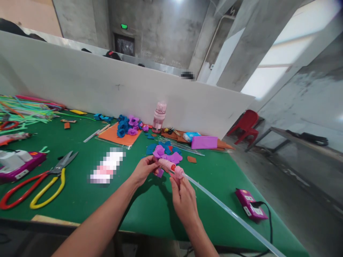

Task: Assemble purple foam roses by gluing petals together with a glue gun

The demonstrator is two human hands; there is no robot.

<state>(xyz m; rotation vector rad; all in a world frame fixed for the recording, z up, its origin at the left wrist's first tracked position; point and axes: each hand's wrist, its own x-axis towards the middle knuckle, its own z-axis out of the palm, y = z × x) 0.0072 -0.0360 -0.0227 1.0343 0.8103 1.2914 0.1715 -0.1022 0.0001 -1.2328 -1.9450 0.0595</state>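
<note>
My right hand [184, 194] is wrapped around a pink hot glue gun [168, 165], its nozzle end pointing left toward my other hand. From the gun's back, a long translucent glue stick [227, 207] runs down to the lower right. My left hand [146, 169] pinches a purple paper flower [160, 151] close to the nozzle; the fingertips and the exact spot of contact are partly hidden. Just beyond both hands, loose blue petals [150, 149] and a purple petal piece [175, 157] lie on the green table [150, 210].
Scissors [55, 171] with red and yellow handles lie open at left, beside a purple power strip [24, 169]. Finished flowers [123, 126] rest on orange paper [108, 137]. A pink bottle [159, 116] stands by the white partition [112, 89]. Another power strip [250, 205] with a cord sits right.
</note>
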